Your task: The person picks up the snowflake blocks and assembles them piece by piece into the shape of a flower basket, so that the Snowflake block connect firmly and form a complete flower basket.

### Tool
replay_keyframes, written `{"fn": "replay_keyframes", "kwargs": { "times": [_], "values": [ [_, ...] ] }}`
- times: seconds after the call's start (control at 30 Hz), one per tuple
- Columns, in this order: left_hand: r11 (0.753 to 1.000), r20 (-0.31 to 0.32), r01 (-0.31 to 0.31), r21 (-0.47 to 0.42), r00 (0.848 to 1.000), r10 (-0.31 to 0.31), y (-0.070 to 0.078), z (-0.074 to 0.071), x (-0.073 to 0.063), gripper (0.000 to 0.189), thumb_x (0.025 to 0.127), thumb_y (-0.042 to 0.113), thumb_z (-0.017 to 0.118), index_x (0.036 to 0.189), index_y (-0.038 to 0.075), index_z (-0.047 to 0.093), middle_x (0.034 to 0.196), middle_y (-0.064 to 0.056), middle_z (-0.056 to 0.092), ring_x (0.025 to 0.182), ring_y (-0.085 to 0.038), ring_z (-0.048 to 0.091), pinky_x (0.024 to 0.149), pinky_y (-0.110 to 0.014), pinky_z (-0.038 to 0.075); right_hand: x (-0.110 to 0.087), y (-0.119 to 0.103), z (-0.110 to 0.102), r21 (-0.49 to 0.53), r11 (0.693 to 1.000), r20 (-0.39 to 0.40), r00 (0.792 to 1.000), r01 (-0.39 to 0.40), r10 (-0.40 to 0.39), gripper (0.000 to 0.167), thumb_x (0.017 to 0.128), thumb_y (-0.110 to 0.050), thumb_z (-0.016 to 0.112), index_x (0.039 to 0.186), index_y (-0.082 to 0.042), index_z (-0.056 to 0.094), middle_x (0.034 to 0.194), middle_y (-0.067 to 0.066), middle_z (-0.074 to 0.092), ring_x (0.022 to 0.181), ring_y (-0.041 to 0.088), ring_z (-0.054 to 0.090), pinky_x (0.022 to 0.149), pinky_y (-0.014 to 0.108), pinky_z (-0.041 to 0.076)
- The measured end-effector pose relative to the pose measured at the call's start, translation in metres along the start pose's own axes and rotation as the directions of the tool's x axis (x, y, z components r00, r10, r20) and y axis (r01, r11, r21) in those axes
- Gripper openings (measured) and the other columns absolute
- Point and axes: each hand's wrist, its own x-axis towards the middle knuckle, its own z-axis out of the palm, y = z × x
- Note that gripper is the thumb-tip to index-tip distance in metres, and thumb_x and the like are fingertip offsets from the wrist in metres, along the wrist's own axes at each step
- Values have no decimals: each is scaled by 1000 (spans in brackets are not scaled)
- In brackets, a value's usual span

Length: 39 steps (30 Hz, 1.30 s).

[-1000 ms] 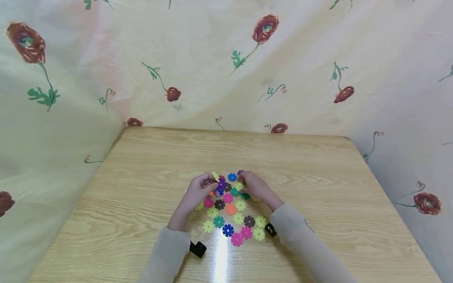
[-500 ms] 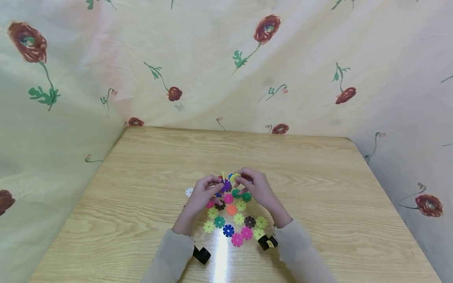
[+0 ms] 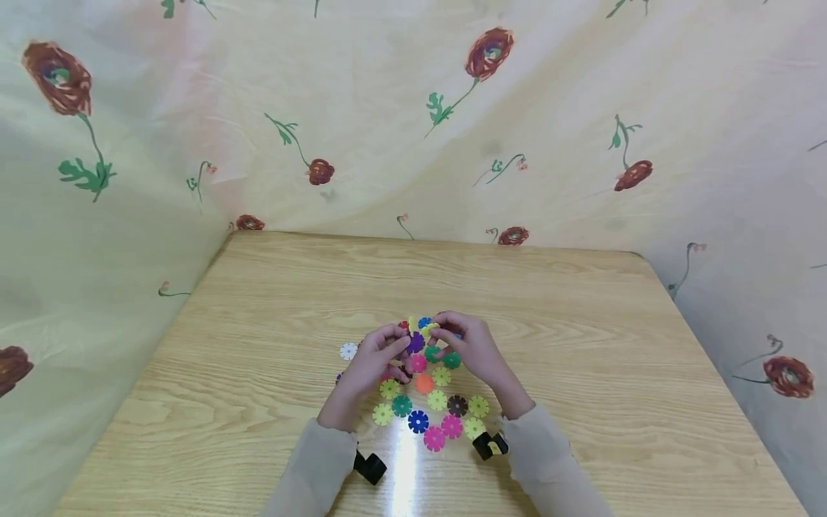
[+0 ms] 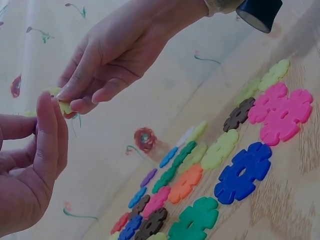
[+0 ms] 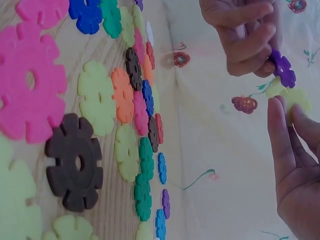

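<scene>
Between thumb and fingers my left hand (image 3: 370, 366) pinches a purple flower-shaped disc (image 5: 284, 70), with a yellow disc (image 5: 273, 88) joined crosswise to it. My right hand (image 3: 470, 346) pinches another yellow notched disc (image 5: 298, 99) by its edge. Seen from the right wrist, that disc meets the left hand's pair, its edge overlapping the joined yellow one. Both hands are raised over a spread of colourful discs, fingertips facing each other. In the left wrist view the fingers hide most of the held pieces.
Several notched discs lie flat on the wooden table (image 3: 549, 309), including pink (image 3: 434, 439), dark blue (image 3: 418, 421), orange (image 3: 423, 383) and green (image 3: 402, 406) ones. A white disc (image 3: 348, 351) lies left of them. Flowered cloth (image 3: 362, 108) hangs behind the table.
My right hand has picked up a yellow disc from the far side of the spread and brought it left. My left hand has shifted slightly right, turning its purple and yellow pair.
</scene>
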Motion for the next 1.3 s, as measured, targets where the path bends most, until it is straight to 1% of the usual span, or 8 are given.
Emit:
{"fn": "replay_keyframes", "kwargs": {
  "times": [0.13, 0.27, 0.4, 0.5, 0.73, 0.93, 1.17, 1.3],
  "values": [
    [1000, 35, 23, 3, 999, -23, -1, 0, 0, 15, 104, 16, 43, 106, 2, 48, 68, 3, 58, 56, -9, 57, 49, -19, 50, -1, 2, -2, -2, 1000, 22, 1000, 12, -12, 19, 97, 1, 52, 112, 7, 62, 95, 30, 64, 86, 41, 67, 64, 29, 60],
    [998, 6, 56, -3, 998, -56, -2, 0, 0, 15, 103, 16, 45, 106, 2, 51, 67, 4, 58, 54, -7, 53, 47, -17, 46, -1, 7, -4, -36, 999, 42, 998, 40, -39, 17, 96, 0, 55, 108, 3, 65, 92, 23, 65, 82, 33, 69, 62, 29, 60],
    [998, -26, 70, -7, 997, -70, -3, 1, 1, 15, 102, 14, 47, 102, 0, 54, 65, 4, 57, 53, -6, 52, 47, -16, 46, -3, 9, -5, -38, 998, 49, 997, 56, -54, 17, 95, 0, 56, 108, 3, 66, 92, 21, 65, 82, 34, 69, 62, 29, 60],
    [998, -40, 68, -2, 997, -68, -3, 2, 1, 16, 101, 12, 49, 99, -2, 55, 64, 4, 57, 52, -6, 53, 48, -17, 47, -4, 10, -5, -34, 998, 48, 997, 54, -52, 16, 95, 1, 56, 107, 3, 66, 92, 21, 65, 82, 36, 68, 62, 29, 60],
    [998, -42, 55, 16, 998, -55, -6, 3, 2, 20, 101, 13, 49, 103, -6, 56, 66, 4, 57, 54, -7, 54, 50, -19, 50, -5, 12, -4, -31, 999, 32, 999, 34, -33, 16, 95, 1, 55, 106, 4, 67, 92, 23, 66, 83, 41, 67, 63, 30, 60],
    [998, -47, 48, 34, 998, -47, -10, 5, 4, 20, 101, 14, 50, 102, -6, 56, 65, 3, 57, 55, -8, 56, 52, -20, 52, -7, 13, -2, -14, 999, 32, 999, 38, -37, 15, 94, 2, 57, 105, 5, 67, 93, 24, 65, 82, 39, 68, 63, 36, 61],
    [999, -61, 50, 12, 997, -50, -12, 7, 4, 14, 101, 12, 49, 95, 1, 56, 66, 0, 65, 57, -9, 62, 54, -21, 54, -11, 17, 4, 15, 998, -21, 998, 63, -63, 16, 93, 4, 57, 105, 7, 66, 93, 27, 66, 78, 33, 70, 64, 37, 61],
    [999, -95, 37, 3, 995, -37, -9, 7, 3, 14, 100, 9, 51, 93, 0, 57, 65, 0, 66, 56, -11, 65, 54, -22, 54, -12, 18, 10, 16, 994, -60, 993, 107, -106, 14, 92, 5, 57, 101, 9, 68, 92, 27, 66, 76, 34, 71, 67, 41, 60]
  ]
}}
